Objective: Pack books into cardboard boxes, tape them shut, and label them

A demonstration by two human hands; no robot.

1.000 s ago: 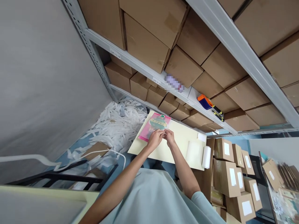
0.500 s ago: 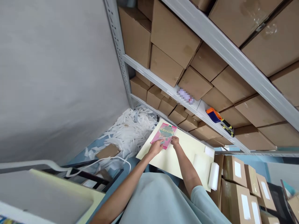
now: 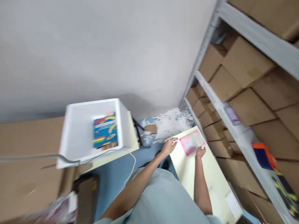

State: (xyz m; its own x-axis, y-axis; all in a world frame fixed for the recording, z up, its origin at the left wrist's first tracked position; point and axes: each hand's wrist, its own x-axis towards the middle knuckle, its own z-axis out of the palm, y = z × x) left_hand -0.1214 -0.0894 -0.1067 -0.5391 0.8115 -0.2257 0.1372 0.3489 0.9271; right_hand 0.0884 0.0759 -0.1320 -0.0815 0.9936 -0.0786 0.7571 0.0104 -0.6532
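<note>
A pink packet point(image 3: 192, 142) in clear wrap lies on a pale yellow board point(image 3: 205, 180). My right hand point(image 3: 200, 152) rests on the packet's near edge with its fingers curled on it. My left hand point(image 3: 169, 146) is off the board's left corner, pinching a small white strip. To the left stands a white bin point(image 3: 77, 130) that holds a colourful packet point(image 3: 105, 130). The picture is blurred by motion.
A grey metal rack point(image 3: 233, 124) full of brown cartons fills the right side. White paper strips point(image 3: 170, 124) lie heaped on the blue floor by the wall. An orange and blue tool point(image 3: 263, 154) lies on a shelf. Brown cartons point(image 3: 25, 161) stand at left.
The view has swung left, so the white bin now shows. My left hand has come off the pink packet and moved left with a white strip; my right hand stays on the packet.
</note>
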